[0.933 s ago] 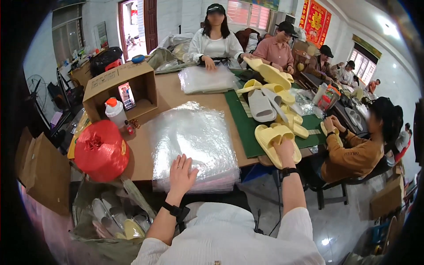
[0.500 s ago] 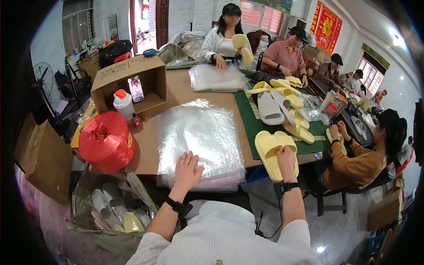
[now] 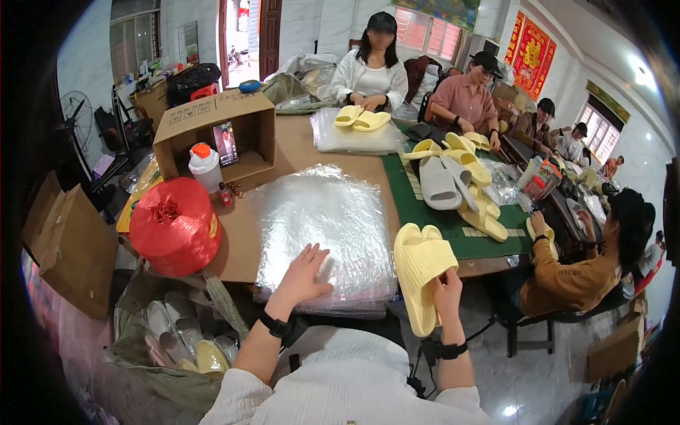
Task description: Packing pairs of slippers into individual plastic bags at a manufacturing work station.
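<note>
My left hand (image 3: 303,275) lies with fingers spread on a stack of clear plastic bags (image 3: 322,219) at the table's near edge. My right hand (image 3: 445,293) grips a pair of pale yellow slippers (image 3: 423,273), fingers closed at their edge. The pair is held together, tilted, just right of the bag stack and over the table's front edge. Beyond it, on a green mat (image 3: 404,195), lies a pile of yellow slippers (image 3: 482,216) with grey slippers (image 3: 438,185) among them.
Left on the table are a red twine roll (image 3: 176,227), a white bottle with an orange cap (image 3: 205,168) and a cardboard box (image 3: 212,117) holding a phone. A sack of slippers (image 3: 177,375) stands below. Co-workers sit opposite and right; a second bag stack (image 3: 354,142) bears yellow slippers.
My right hand has drawn the yellow slippers left and nearer, turning them. My left hand stays on the bags. The co-worker opposite has put yellow slippers down on the far bag stack.
</note>
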`<act>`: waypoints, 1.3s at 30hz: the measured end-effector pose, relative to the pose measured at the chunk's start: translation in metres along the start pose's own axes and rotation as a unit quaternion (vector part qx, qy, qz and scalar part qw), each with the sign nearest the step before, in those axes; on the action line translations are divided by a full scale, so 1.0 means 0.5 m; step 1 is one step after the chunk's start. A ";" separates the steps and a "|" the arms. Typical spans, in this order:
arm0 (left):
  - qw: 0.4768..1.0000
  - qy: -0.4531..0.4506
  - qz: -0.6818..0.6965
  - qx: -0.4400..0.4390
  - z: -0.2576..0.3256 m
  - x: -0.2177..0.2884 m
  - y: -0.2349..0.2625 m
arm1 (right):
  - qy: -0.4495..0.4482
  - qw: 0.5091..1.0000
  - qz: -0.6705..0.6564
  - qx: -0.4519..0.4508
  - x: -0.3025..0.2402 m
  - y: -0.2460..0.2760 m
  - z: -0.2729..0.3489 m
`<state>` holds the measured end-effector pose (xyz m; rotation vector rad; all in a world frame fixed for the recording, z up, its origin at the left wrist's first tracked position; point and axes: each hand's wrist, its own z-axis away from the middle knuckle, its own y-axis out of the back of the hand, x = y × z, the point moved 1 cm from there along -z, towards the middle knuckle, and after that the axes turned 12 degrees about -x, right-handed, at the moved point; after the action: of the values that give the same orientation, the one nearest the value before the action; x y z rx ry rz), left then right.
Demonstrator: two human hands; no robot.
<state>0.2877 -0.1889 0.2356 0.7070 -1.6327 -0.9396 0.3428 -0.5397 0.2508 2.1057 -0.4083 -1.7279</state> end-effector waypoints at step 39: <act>0.998 0.018 -0.043 0.031 0.040 0.001 -0.042 | 0.051 0.997 -0.009 -0.061 -0.039 -0.066 0.149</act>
<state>0.2678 -0.1958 0.2158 0.8381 -1.6164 -0.9349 0.2652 -0.5100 0.2400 2.1041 -0.2486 -1.6039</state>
